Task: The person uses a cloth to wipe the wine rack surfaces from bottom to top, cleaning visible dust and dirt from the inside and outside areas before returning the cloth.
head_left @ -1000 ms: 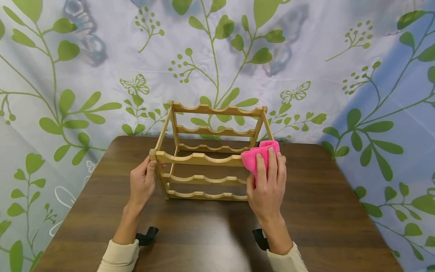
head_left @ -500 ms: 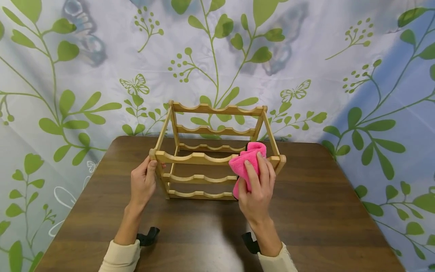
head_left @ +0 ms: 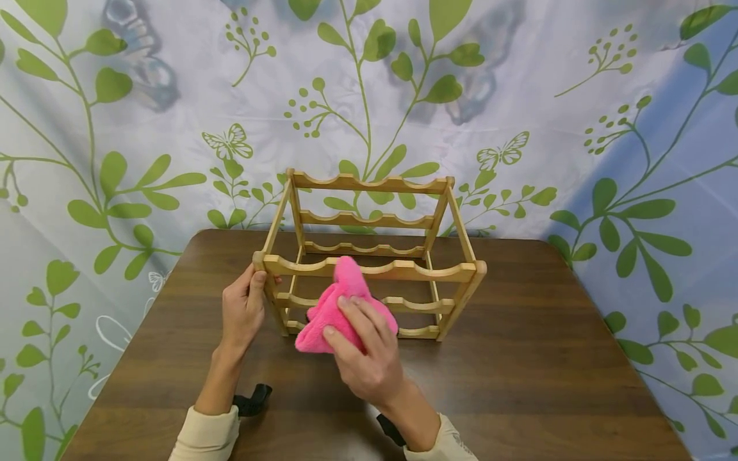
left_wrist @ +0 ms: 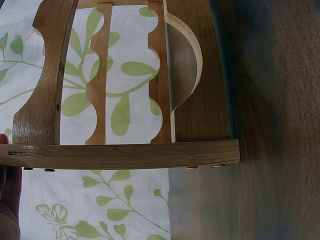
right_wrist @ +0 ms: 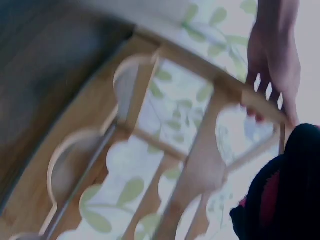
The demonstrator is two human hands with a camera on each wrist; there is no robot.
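A wooden wine rack with scalloped rails stands on the brown table. My left hand grips its front left upright just below the top corner. In the left wrist view only a bit of that hand shows beside the rack's wooden post. My right hand holds a bunched pink cloth in front of the rack's front rails, left of the middle. Whether the cloth touches the rails, I cannot tell. The right wrist view is blurred, with the cloth dark at its right edge.
The brown wooden table extends around the rack on both sides and in front. Behind it hangs a white backdrop printed with green leaves and butterflies. A dark strap is at the left wrist, another at the right.
My right hand has moved left with the pink cloth, from the rack's front right corner along the front to left of the middle. My left hand and the rack stay put.
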